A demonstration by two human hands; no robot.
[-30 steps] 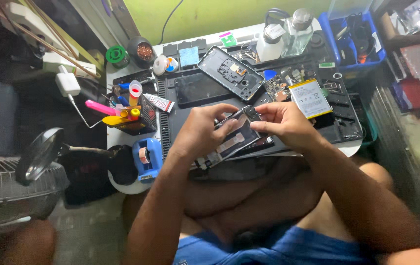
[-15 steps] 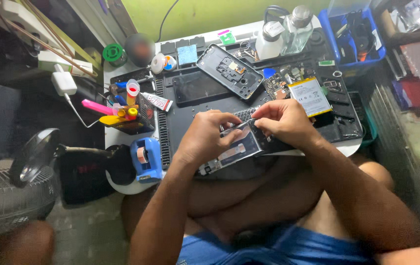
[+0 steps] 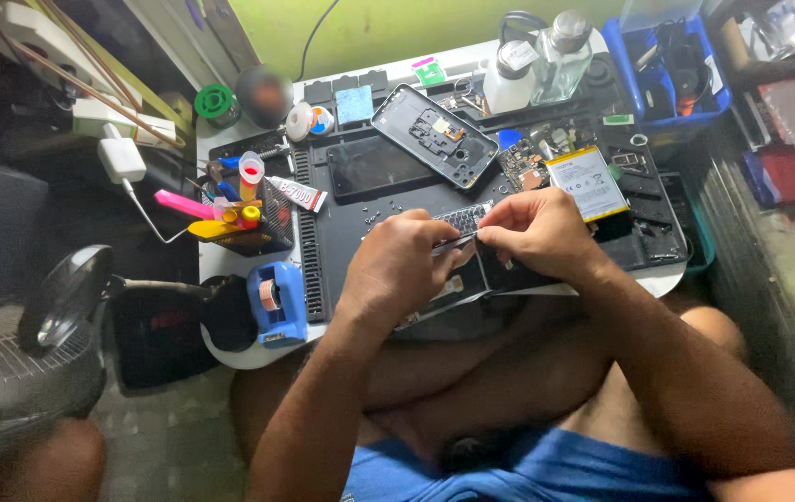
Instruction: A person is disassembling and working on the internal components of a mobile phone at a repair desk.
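My left hand (image 3: 396,271) lies over an opened dark phone (image 3: 468,279) at the near edge of the black work mat (image 3: 342,244) and grips it. My right hand (image 3: 539,232) is right beside it, fingertips pinched on a thin metal tool (image 3: 453,244) that points toward the left hand's fingers. Both hands hide most of the phone. Whether the tool's tip touches the phone is hidden.
Behind the hands lie a phone back frame (image 3: 435,135), a dark screen panel (image 3: 374,165), a circuit board (image 3: 526,164) and a white battery (image 3: 586,181). A glue tube (image 3: 295,193), tool holder (image 3: 241,221) and blue tape dispenser (image 3: 277,299) stand left; bottles (image 3: 511,79) and a blue bin (image 3: 669,70) at the back.
The phone has been drawn a little nearer to my body. My two hands have closed in so their fingertips meet over the phone's upper edge.
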